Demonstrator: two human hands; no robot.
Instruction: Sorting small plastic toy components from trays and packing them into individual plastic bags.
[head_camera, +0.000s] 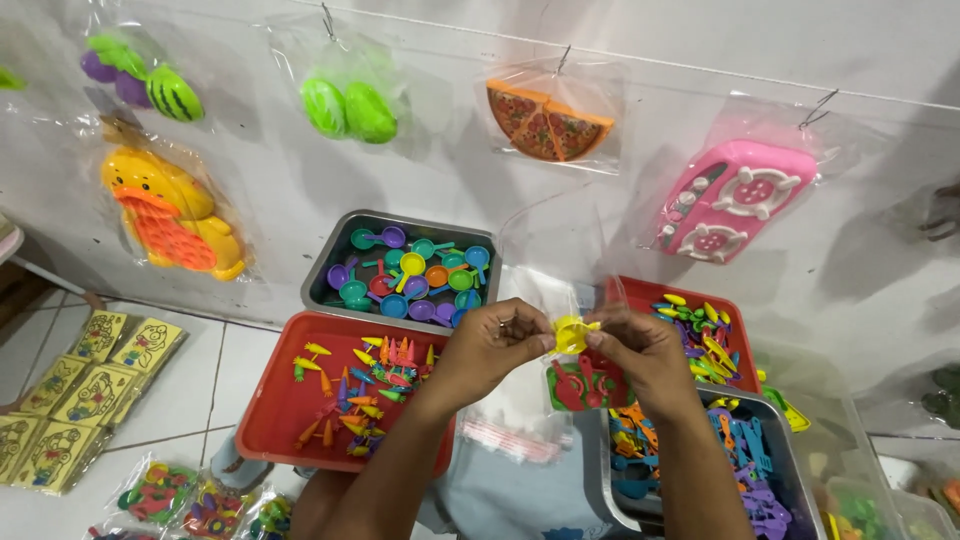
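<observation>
Both hands (575, 345) raised, fingers (535, 338) pinched.

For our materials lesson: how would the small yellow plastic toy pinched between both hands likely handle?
The small yellow plastic toy is probably light, since fingertips of both hands alone hold it. It looks moulded, so likely stiff. Its glossy surface may be slippery.

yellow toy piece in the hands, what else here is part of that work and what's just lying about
In hand: yellow toy piece, left hand, right hand, clear bag.

Lying about: red tray, metal tray of small pans, hanging pink stove toy, yellow duck toy.
</observation>
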